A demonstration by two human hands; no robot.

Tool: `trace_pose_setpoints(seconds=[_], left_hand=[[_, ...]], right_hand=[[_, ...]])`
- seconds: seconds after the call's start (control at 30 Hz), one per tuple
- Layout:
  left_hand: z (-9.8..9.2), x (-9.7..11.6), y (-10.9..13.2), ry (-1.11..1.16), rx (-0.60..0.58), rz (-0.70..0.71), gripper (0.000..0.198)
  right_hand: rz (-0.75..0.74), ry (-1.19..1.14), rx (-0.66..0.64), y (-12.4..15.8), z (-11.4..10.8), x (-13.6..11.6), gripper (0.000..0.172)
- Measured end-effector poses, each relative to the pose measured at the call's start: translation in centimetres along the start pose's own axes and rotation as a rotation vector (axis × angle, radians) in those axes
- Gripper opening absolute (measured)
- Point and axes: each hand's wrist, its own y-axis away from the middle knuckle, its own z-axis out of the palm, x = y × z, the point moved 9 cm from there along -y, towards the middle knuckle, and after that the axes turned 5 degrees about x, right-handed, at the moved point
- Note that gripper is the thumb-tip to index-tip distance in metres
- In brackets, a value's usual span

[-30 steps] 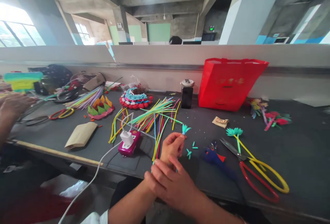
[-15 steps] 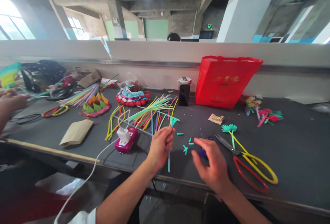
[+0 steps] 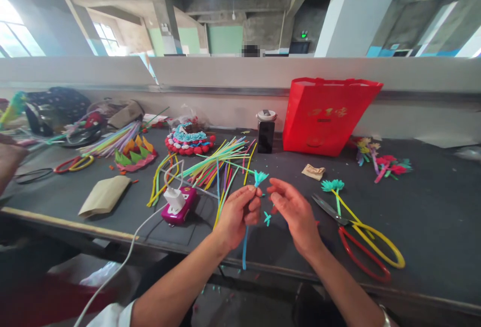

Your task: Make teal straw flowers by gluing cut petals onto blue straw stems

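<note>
Your left hand [image 3: 241, 210] pinches the green flower [image 3: 260, 178] low down, with the blue stem [image 3: 245, 253] hanging below. Your right hand [image 3: 295, 212] is loosely bent beside it — I see nothing in it. Squeezing hard could crush the flower — reaching carelessly, the scissors [image 3: 342, 220] could poke you.
</note>
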Motion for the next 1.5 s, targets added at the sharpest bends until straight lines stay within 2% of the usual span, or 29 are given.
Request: trace_pose_setpoints(seconds=[0.1, 0.17, 0.27, 0.37, 0.47, 0.53, 0.67, 0.77, 0.83, 0.93, 1.03, 1.13, 1.2, 1.27, 1.37, 1.5], left_hand=[[-0.2, -0.6, -0.1, -0.084, 0.022, 0.013, 0.026], [-0.3, -0.5, -0.4, -0.159, 0.056, 0.051, 0.028], [-0.2, -0.4, -0.5, -0.269, 0.084, 0.126, 0.032], [0.0, -0.5, -0.4, -0.333, 0.093, 0.182, 0.036], [0.1, -0.9, -0.2, -0.345, 0.114, 0.188, 0.036], [-0.1, -0.9, -0.1, -0.326, 0.152, 0.179, 0.032], [-1.4, -0.2, -0.3, -0.242, 0.215, 0.170, 0.031], [-2.0, 0.0, -1.0, -0.155, 0.179, 0.130, 0.030], [-2.2, 0.1, -1.2, -0.125, 0.159, 0.144, 0.027], [-2.0, 0.2, -1.4, -0.106, 0.145, 0.176, 0.026], [-1.1, -0.6, -1.4, -0.055, 0.098, 0.098, 0.026], [-0.1, -1.2, -1.2, -0.016, 0.039, 0.038, 0.027], [0.2, -1.4, -1.1, -0.011, 0.010, 0.026, 0.026], [0.3, -1.6, -1.1, -0.021, -0.007, 0.007, 0.027], [0.0, -1.5, -1.1, -0.038, 0.007, -0.003, 0.026], [-0.3, -1.3, -1.2, -0.018, 0.001, 0.004, 0.028]], right_hand=[[0.070, -0.073, -0.127, 0.2, 2.2, 1.2, 0.042], [0.067, -0.056, -0.080, -0.1, 2.2, 1.2, 0.034], [0.034, -0.022, 0.056, -0.5, 1.1, 1.0, 0.022], [-0.048, 0.122, 0.157, -0.3, 0.0, 0.6, 0.020], [-0.117, 0.263, 0.189, 0.0, -0.6, 0.2, 0.022], [-0.059, 0.166, 0.233, -0.3, -1.7, 0.7, 0.024], [0.094, -0.187, 0.372, -1.5, -4.5, 1.8, 0.031], [0.091, -0.247, 0.371, -1.8, -5.3, 1.5, 0.037], [0.076, -0.187, 0.341, -1.4, -5.0, 1.2, 0.043], [0.022, 0.020, 0.238, -0.6, -3.6, 0.8, 0.040], [-0.050, 0.185, 0.140, -0.1, -2.0, 0.3, 0.031], [-0.053, 0.178, 0.040, -0.1, -0.7, 0.3, 0.040], [-0.025, 0.174, -0.009, -0.2, -0.2, 0.4, 0.037], [-0.006, 0.218, -0.002, -0.3, -0.4, 0.3, 0.029], [-0.021, 0.221, 0.104, -0.5, -2.0, -0.3, 0.030], [0.015, -0.021, 0.210, -0.7, -3.8, -0.2, 0.024]])
